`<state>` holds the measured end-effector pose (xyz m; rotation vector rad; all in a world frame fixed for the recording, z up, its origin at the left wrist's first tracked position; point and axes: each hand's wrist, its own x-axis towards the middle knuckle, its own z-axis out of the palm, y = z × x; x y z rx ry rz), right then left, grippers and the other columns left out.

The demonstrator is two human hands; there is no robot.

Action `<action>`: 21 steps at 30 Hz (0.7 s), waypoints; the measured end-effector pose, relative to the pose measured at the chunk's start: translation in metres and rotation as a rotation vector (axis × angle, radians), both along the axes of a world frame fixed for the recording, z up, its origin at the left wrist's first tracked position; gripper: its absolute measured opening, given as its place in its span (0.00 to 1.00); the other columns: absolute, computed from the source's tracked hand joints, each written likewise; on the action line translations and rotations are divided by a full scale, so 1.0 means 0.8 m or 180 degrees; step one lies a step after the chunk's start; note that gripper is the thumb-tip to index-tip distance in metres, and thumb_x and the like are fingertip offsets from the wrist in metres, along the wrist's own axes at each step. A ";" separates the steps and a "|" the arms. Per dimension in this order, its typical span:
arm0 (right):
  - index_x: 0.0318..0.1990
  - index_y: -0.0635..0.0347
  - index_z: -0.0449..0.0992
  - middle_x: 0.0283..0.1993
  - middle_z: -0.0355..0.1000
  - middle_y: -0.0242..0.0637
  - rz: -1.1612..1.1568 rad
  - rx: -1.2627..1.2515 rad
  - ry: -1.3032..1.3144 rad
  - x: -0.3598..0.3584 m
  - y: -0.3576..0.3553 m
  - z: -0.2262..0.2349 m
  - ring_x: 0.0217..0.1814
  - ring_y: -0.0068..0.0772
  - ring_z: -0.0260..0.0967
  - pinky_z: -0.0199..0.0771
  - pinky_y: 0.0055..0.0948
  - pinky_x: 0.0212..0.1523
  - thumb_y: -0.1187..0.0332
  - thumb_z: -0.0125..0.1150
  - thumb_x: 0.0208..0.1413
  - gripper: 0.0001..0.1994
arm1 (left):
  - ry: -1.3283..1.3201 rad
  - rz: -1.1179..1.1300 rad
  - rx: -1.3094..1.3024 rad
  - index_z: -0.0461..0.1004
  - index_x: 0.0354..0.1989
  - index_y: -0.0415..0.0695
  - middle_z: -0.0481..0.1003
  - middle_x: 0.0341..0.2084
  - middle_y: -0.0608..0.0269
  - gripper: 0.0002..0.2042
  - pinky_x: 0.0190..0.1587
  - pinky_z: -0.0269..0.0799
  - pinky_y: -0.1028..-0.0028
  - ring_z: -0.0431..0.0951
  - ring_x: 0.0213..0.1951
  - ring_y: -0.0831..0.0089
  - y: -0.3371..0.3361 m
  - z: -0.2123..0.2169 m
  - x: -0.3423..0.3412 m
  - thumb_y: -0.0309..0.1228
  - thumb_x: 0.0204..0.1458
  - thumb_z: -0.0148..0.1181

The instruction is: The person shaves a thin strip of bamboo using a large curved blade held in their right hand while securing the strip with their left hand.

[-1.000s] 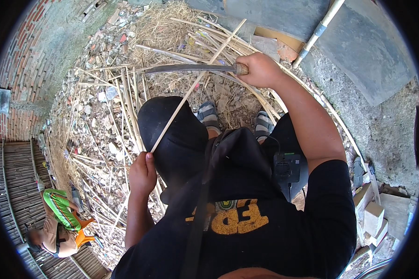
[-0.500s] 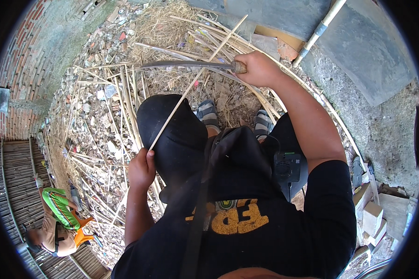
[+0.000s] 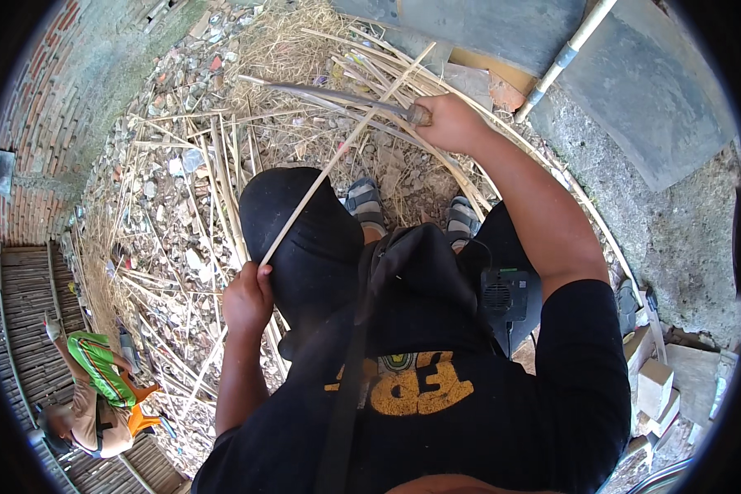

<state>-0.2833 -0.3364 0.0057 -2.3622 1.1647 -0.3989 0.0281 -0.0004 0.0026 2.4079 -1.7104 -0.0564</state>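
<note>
My left hand (image 3: 248, 298) is closed around the near end of a long, pale bamboo strip (image 3: 311, 193). The strip slants across my left knee and away to the far right. In my right hand (image 3: 448, 123) is the wooden handle of a machete (image 3: 337, 94), fingers wrapped around it. Its long dark blade points left and crosses the strip beyond my knees. Whether blade and strip touch there, I cannot tell.
Several bamboo strips (image 3: 222, 177) lie over rubble and dry straw (image 3: 284, 45). A pale pole (image 3: 566, 56) leans at the far right by grey sheets. A black device (image 3: 505, 296) sits by my right thigh. Another person (image 3: 99, 403) sits at the lower left on an orange stool (image 3: 142, 421).
The machete blade has swung, its tip now farther from me, and its flat shows less. My right hand has shifted slightly. My left hand still holds the strip, almost in place.
</note>
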 end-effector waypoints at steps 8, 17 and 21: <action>0.41 0.58 0.79 0.32 0.78 0.49 -0.0163 -0.0256 0.0010 -0.003 -0.003 -0.018 0.39 0.52 0.78 0.78 0.46 0.43 0.62 0.65 0.49 0.14 | 0.0160 0.0030 0.0013 0.67 0.31 0.42 0.74 0.21 0.41 0.18 0.28 0.68 0.45 0.75 0.26 0.37 -0.014 0.009 -0.013 0.44 0.67 0.48; 0.46 0.59 0.79 0.36 0.79 0.53 -0.0417 -0.0161 0.0171 -0.018 -0.024 -0.021 0.39 0.57 0.77 0.79 0.48 0.43 0.62 0.64 0.47 0.18 | 0.0152 -0.0063 -0.0057 0.67 0.30 0.42 0.74 0.20 0.41 0.18 0.27 0.68 0.45 0.76 0.25 0.38 -0.013 0.003 -0.008 0.44 0.67 0.50; 0.46 0.58 0.79 0.36 0.79 0.52 -0.0451 -0.0207 0.0084 -0.005 -0.002 -0.001 0.38 0.56 0.78 0.79 0.48 0.42 0.62 0.63 0.48 0.17 | 0.0131 -0.0051 0.0003 0.67 0.30 0.42 0.74 0.20 0.41 0.18 0.27 0.67 0.45 0.75 0.25 0.38 -0.003 0.001 0.001 0.44 0.67 0.50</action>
